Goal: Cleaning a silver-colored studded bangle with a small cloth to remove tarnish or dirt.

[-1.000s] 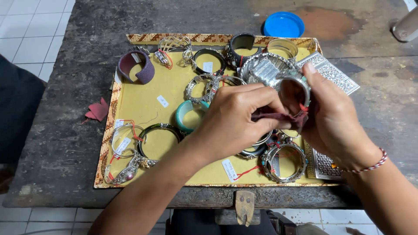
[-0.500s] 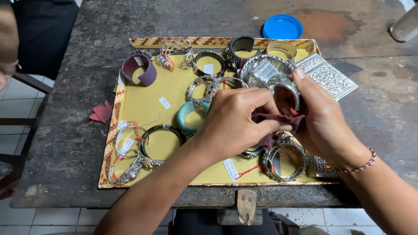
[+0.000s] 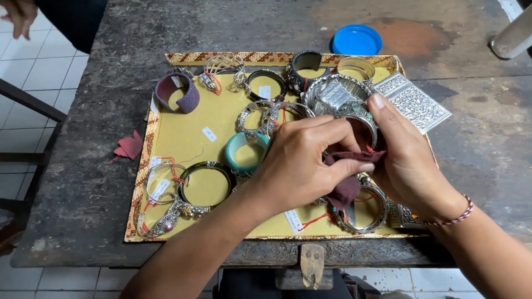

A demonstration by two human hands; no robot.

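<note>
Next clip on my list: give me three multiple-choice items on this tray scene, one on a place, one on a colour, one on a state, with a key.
1. Where does the round lid lie?
A. on the tray
B. on the tabletop beyond the tray's far edge
C. on the floor

2. What colour is the cloth in the left hand?
A. dark red
B. white
C. green

3. How is the silver bangle at the right hand?
A. lying flat and untouched
B. hanging from a hook
C. held up in the hand, cloth against it

Key: 1 B, the blue lid sits on dark stone past the tray; 2 A, maroon cloth pinched in the fingers; 3 C, the fingers wrap it above the tray.
</note>
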